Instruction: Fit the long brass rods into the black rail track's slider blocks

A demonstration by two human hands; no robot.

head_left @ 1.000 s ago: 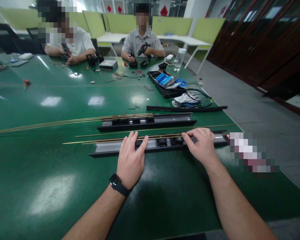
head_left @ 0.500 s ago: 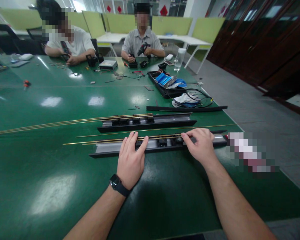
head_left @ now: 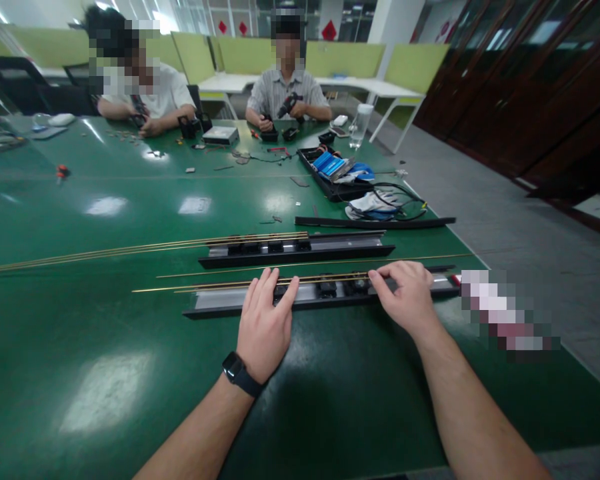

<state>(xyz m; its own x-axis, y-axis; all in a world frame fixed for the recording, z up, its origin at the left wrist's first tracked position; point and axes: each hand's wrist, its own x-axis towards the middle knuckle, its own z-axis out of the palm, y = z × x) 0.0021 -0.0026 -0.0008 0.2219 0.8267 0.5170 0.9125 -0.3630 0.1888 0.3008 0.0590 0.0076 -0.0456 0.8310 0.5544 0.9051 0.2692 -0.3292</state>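
Note:
Across the near black-edged metal channel my left hand lies with its fingers stretched out, resting on thin brass-coloured rods. Its fingertips partly cover a black block inside the channel. My right hand is closed in a pinch at the right end of these rods, over the channel's right part. Between my hands, black blocks sit in the channel under the rods. Another thin rod lies just behind. A second channel farther back also carries black blocks and several long rods.
A black strip lies behind the channels. Beyond it are gloves with black cables and a black tray holding a blue object. Two people sit across the green table; one holds a drill. A pixelated object lies right.
The camera view has shifted slightly, so the scene sits a little lower and farther right. Both hands keep nearly the same place on the rods and channel.

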